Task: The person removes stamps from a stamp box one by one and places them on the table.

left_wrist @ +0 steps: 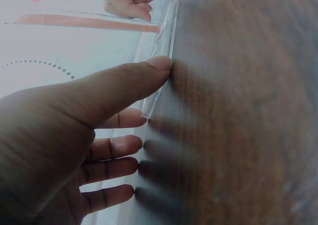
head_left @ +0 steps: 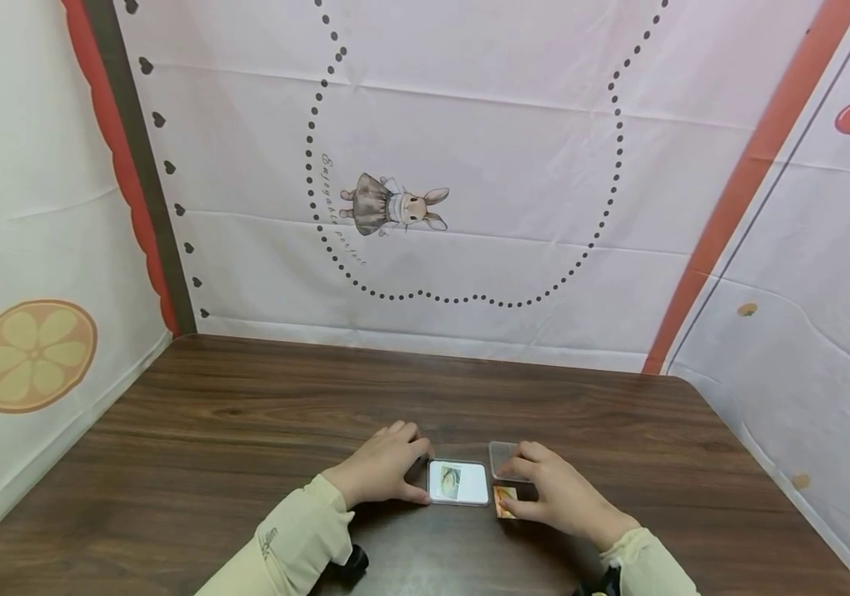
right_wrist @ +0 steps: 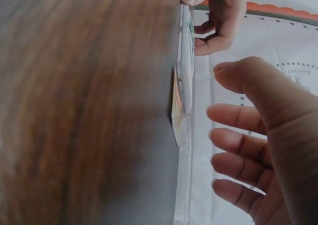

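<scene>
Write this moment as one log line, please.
left hand: holding clear case; right hand: empty, hovering over orange card, second case; surface: wooden table

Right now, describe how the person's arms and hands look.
The left sleeve and right sleeve are pale yellow with gathered cuffs; dark lettering marks the left one. Black gear shows beside each cuff. Left hand and right hand are bare.

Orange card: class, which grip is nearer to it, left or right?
Right. The right grip hovers partly over the orange card; the left grip is farther left, at the opposite end of the case.
</scene>
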The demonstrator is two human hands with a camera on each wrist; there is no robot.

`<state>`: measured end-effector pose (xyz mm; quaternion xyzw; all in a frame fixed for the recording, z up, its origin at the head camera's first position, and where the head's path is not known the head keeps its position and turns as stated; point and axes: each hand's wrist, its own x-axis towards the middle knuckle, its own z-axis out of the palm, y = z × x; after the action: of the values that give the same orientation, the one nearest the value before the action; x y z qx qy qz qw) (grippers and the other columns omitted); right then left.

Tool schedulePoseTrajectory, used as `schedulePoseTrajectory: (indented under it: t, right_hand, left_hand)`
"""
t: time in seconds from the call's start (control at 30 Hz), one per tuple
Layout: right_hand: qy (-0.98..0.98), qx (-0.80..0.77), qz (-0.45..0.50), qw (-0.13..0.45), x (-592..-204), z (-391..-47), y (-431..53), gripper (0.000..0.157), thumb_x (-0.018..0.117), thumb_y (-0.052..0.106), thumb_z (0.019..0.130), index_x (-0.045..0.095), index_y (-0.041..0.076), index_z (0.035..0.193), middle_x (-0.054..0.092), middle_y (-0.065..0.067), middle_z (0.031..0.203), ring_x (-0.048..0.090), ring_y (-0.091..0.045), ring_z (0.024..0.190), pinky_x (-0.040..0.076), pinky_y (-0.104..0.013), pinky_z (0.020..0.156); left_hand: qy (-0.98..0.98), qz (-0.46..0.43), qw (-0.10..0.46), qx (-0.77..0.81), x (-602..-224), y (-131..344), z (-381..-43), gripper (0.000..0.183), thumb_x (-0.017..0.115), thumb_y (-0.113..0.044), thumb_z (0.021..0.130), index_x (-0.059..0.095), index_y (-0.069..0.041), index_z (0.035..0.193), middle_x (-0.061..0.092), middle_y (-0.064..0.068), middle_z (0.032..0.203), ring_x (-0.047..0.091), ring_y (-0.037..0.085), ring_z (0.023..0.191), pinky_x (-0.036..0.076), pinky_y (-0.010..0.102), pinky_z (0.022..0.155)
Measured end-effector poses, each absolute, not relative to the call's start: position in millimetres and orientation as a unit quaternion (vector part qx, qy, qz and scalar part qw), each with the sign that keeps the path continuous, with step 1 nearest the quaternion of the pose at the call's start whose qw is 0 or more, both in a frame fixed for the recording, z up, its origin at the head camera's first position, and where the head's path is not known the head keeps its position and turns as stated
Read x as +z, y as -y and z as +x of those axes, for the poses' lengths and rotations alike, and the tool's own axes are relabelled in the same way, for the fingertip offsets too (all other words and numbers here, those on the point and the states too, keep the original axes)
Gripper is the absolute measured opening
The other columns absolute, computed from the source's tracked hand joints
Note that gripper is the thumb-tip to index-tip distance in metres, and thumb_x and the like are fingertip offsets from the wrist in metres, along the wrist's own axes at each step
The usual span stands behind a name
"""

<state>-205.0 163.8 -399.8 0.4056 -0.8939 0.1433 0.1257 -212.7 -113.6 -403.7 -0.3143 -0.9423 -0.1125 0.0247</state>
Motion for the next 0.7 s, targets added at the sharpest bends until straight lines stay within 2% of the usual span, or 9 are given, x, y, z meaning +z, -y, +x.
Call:
schedulePoseTrajectory:
  t: [0.7]
  right_hand:
    - [0.891, 0.141, 0.409, 0.141, -401.5, -206.4, -162.3, 0.022, 0.071, 0.031, 0.073, 0.066, 0.020, 0.092, 0.049, 0.012, 0.085, 0.045, 0.001, 0.078, 0.042, -0.019, 0.068]
  left_hand:
    - [0.943, -0.313, 0.028, -0.114, -403.6, 112.9, -211.8, 0.049, 0.068, -0.053, 0.070, 0.058, -0.022, 0.105, 0.048, -0.008, 0.094, 0.039, 0.007, 0.084, 0.037, 0.029, 0.080]
